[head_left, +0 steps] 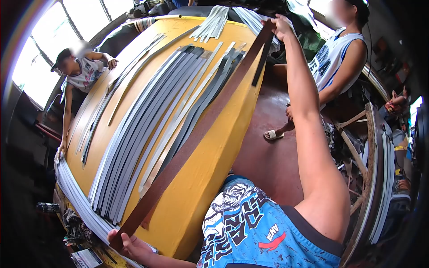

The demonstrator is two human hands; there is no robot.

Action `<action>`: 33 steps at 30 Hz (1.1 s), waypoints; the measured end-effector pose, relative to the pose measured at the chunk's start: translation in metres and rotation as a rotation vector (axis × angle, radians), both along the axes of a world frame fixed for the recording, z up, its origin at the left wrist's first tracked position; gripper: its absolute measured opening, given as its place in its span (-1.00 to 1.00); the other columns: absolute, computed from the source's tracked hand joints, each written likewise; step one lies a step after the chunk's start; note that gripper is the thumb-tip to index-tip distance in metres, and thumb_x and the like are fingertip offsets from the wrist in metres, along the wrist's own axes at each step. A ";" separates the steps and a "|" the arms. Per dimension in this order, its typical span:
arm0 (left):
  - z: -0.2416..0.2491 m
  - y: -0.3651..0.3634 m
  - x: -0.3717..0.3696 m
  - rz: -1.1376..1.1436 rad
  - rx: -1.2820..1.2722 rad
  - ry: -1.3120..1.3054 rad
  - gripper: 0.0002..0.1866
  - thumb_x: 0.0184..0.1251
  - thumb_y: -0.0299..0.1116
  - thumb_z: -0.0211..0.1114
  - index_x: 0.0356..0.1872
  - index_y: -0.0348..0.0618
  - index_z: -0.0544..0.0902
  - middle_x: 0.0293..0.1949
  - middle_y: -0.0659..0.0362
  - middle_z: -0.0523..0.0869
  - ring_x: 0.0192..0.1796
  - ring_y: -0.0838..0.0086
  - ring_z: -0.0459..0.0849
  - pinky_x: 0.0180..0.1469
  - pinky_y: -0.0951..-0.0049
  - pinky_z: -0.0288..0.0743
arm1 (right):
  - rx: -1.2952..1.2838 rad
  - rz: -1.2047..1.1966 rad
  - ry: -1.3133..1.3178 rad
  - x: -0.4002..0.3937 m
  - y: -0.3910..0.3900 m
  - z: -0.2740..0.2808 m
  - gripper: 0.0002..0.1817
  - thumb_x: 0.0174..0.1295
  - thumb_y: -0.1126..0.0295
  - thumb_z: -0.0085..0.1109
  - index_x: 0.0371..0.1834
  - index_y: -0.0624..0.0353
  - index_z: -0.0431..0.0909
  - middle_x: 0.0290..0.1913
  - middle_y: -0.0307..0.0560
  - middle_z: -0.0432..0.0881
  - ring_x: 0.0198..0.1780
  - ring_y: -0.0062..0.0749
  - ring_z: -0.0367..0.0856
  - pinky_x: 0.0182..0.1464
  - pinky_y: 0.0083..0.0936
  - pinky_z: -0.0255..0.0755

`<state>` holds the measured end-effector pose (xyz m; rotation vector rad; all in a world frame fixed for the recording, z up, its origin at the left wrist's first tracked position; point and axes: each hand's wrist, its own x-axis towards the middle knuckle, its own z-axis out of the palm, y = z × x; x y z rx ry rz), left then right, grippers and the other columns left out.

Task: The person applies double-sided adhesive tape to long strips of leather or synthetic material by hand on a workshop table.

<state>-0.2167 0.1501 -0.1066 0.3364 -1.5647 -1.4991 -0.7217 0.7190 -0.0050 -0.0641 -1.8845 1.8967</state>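
A long, flat brown strip stretches diagonally over the near side of the yellow table. My left hand is closed on its lower end, with the thumb on top, at the table's near left corner. At the far end my right hand, arm fully extended, pinches the other end of the strip. A shorter dark strip hangs beside it below my right hand. Under and beside the brown strip lie rows of grey strips and black strips, set lengthwise on the table.
Across the table a person leans over with hands at its edge. Another person stands at the right. Pale strips hang in bundles at the far end and near left edge. A wooden frame stands right.
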 end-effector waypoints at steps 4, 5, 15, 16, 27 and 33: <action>-0.011 0.030 -0.040 -0.070 0.033 -0.108 -0.68 0.35 -0.54 0.17 0.10 -0.22 0.42 -0.01 0.15 0.49 -0.01 0.50 0.55 0.02 0.51 0.53 | -0.024 0.132 0.170 -0.092 0.064 -0.002 -0.43 0.27 0.69 -0.13 0.34 0.14 0.02 -0.05 0.21 0.58 -0.15 0.03 0.71 -0.02 -0.16 0.65; -0.013 0.037 -0.044 -0.080 0.058 -0.132 -0.68 0.36 -0.53 0.16 0.11 -0.20 0.42 0.02 0.15 0.50 -0.02 0.50 0.55 0.00 0.50 0.54 | -0.273 0.164 0.212 -0.097 0.054 0.000 -0.33 0.16 0.75 -0.13 0.38 0.16 0.00 -0.18 0.28 0.63 -0.34 0.00 0.70 -0.26 -0.11 0.66; -0.138 0.063 -0.029 0.025 0.307 -0.493 -0.71 0.36 -0.52 0.20 0.08 -0.15 0.48 -0.10 0.25 0.55 -0.14 0.57 0.54 -0.13 0.53 0.48 | -0.215 0.120 -0.148 -0.086 0.017 -0.263 -0.72 -0.04 0.76 -0.06 -0.30 0.22 0.55 -0.45 -0.05 0.59 -0.37 -0.11 0.69 -0.22 -0.16 0.62; -0.159 0.057 -0.017 0.033 0.405 -0.543 -0.70 0.35 -0.52 0.21 0.08 -0.14 0.48 -0.15 0.26 0.57 -0.18 0.57 0.56 -0.15 0.53 0.48 | -0.244 0.142 -0.205 -0.091 0.018 -0.321 -0.65 0.02 0.76 -0.06 -0.12 0.22 0.48 -0.39 -0.01 0.60 -0.35 -0.07 0.71 -0.26 -0.12 0.63; -0.233 -0.004 0.084 0.365 0.737 -0.601 -0.67 0.27 -0.39 0.27 0.06 -0.07 0.50 -0.26 0.30 0.60 -0.25 0.61 0.58 -0.21 0.59 0.48 | -0.351 -0.067 -0.384 -0.056 -0.020 -0.354 -0.55 0.19 0.75 -0.02 0.17 0.26 0.32 -0.15 0.11 0.60 -0.36 -0.16 0.73 -0.38 -0.40 0.62; -0.255 -0.012 0.065 0.370 0.751 -0.662 -0.76 0.30 -0.36 0.28 -0.04 -0.02 0.53 -0.23 0.30 0.62 -0.27 0.57 0.56 -0.20 0.56 0.42 | -0.296 -0.137 -0.463 -0.102 0.017 -0.364 -0.61 0.10 0.77 -0.04 0.04 0.29 0.37 -0.17 0.06 0.57 -0.36 -0.05 0.72 -0.39 -0.23 0.68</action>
